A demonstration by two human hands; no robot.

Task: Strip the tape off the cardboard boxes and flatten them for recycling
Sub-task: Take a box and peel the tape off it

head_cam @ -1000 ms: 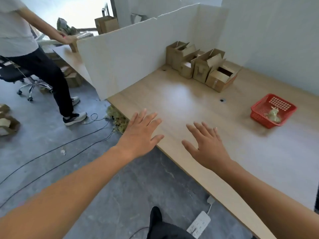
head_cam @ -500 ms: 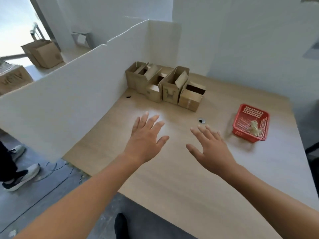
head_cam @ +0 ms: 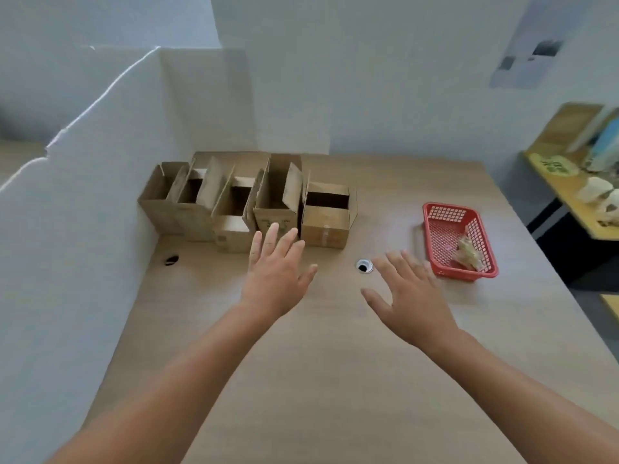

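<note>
Cardboard boxes (head_cam: 248,209), five as far as can be counted, are lined up at the far left of the bench (head_cam: 335,380), the end one set against the white partition (head_cam: 83,229), all with top flaps standing open. Both hands are held above the bench, short of the row. The left hand (head_cam: 276,279) is kept flat, its fingers straight and spread, the tips just in front of the fourth box. The right hand (head_cam: 412,303) is likewise spread and holds nothing, beside the cable hole (head_cam: 364,266). A pale tape strip (head_cam: 324,234) is seen on the front of the rightmost box (head_cam: 325,226), so no stripping is judged done yet.

Since the boxes are packed touching one another, neighbours are likely to be dragged or tipped if one is pulled from the middle. A loose flap could be torn if it is used as a handle. Tape peeled too fast could be snapped into shreds. The red basket (head_cam: 449,206), with a crumpled wad inside, could be knocked by a wide sweep of the right arm.
</note>
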